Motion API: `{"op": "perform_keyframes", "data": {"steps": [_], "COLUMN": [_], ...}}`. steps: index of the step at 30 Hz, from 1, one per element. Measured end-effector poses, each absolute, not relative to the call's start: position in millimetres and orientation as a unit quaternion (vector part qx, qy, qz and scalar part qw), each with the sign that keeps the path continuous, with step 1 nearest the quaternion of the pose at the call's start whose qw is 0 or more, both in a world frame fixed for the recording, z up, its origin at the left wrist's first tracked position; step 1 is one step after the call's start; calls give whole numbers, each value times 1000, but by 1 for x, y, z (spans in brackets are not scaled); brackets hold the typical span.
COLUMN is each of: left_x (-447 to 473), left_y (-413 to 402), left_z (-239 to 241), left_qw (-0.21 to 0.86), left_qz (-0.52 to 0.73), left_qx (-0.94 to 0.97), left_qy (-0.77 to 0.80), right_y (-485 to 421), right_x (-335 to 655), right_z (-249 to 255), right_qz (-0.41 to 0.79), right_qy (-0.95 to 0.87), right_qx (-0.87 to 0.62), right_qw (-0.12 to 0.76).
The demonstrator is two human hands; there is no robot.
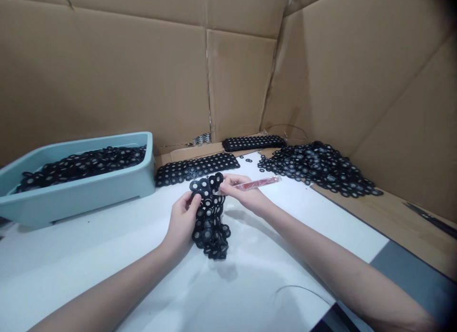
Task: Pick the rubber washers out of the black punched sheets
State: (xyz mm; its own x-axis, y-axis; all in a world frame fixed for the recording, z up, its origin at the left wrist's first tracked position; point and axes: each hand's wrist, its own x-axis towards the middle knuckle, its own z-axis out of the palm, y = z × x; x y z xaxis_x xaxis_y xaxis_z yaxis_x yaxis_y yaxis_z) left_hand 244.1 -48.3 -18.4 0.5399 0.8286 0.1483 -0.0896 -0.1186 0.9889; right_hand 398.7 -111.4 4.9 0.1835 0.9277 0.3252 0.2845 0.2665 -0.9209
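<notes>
Pinching a black-ring strip (207, 222), long axis near-vertical, with my left hand (183, 217), I grip a red-handled tool (257, 183), tip leftward, in my right hand (246, 194).

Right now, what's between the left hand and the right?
Head view: the upper part of the held black-ring cluster lies between left hand and right hand; the tip of the red tool also points into that gap.

Hands (183, 218) (244, 195) hold black discs (209, 218) — red-handled tool (262, 182)
</notes>
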Motion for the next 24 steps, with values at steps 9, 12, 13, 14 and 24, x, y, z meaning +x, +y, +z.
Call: {"op": "perform_keyframes", "data": {"steps": [9, 12, 13, 14, 24], "left_x": [244, 243, 243, 243, 244], "left_y": [-50, -50, -49, -49, -48], "left_z": [-19, -21, -22, -22, -22], "left_qw": [602, 588, 585, 581, 570], "left_qz": [378, 374, 375, 376, 372], "left_qx": [641, 656, 659, 662, 671], "left_qy": [289, 289, 288, 288, 294], "right_y": [-112, -113, -113, -113, -114], "right_x": [400, 400, 400, 399, 384], "right_z": [10, 10, 9, 8, -2], "right_qz": [324, 306, 307, 308, 244], "right_qy": [-509, -521, -529, -537, -545], "right_qx": [-525, -539, -543, -547, -624], "right_qw": [600, 587, 576, 564, 505]}}
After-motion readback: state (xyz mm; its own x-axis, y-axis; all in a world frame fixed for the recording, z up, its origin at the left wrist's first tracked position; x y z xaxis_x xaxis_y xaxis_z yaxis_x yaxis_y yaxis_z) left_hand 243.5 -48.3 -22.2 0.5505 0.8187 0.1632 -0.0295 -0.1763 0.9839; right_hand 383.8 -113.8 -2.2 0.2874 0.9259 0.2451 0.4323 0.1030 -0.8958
